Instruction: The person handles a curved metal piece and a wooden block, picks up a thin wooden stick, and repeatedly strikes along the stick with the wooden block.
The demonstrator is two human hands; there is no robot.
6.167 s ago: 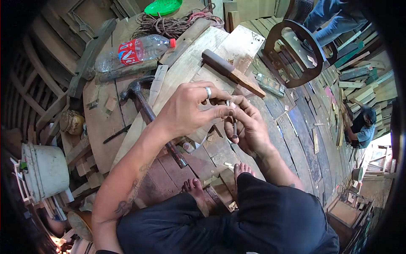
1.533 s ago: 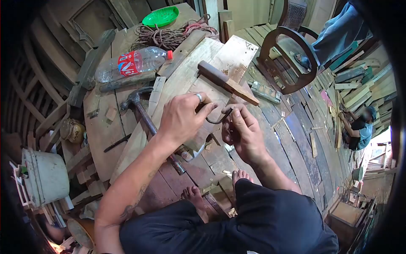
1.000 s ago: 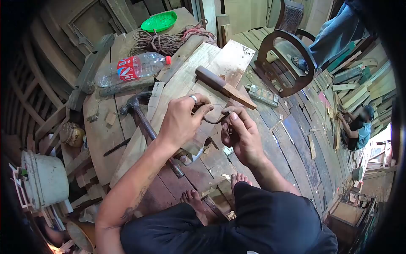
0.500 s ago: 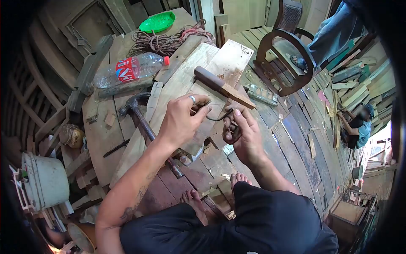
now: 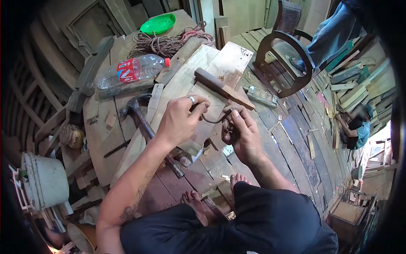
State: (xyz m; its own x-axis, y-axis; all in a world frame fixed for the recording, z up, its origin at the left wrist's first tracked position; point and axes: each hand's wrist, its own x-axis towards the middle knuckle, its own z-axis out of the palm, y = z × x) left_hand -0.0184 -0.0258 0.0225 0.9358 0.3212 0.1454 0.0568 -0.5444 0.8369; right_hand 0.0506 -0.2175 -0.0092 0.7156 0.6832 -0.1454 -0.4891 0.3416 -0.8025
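Note:
A thin, dark, bendy strip [image 5: 214, 122] sags in a shallow curve between my two hands; its material is unclear. My left hand [image 5: 179, 120], with a ring on one finger, pinches one end. The other end is gripped between the thumb and fingers of my right hand [image 5: 244, 137]. Just beyond them, a wooden piece [image 5: 223, 89], dark at one end and paler and tapered at the other, lies across light boards [image 5: 202, 59]. Left of my left forearm rests a claw hammer [image 5: 144, 122], its head pointing away from me.
A plastic bottle [image 5: 141, 69] lies on its side near a coil of rope [image 5: 158, 45] and a green basket [image 5: 157, 24]. A white bucket [image 5: 45, 182] stands at left. Beyond the plank floor [image 5: 296, 152] are a dark wooden chair [image 5: 260, 63] and two other people.
My left hand has shifted slightly, and its fingers have closed more on the strip's end. The strip now hangs in a slightly different curve. My right hand stays nearly in place.

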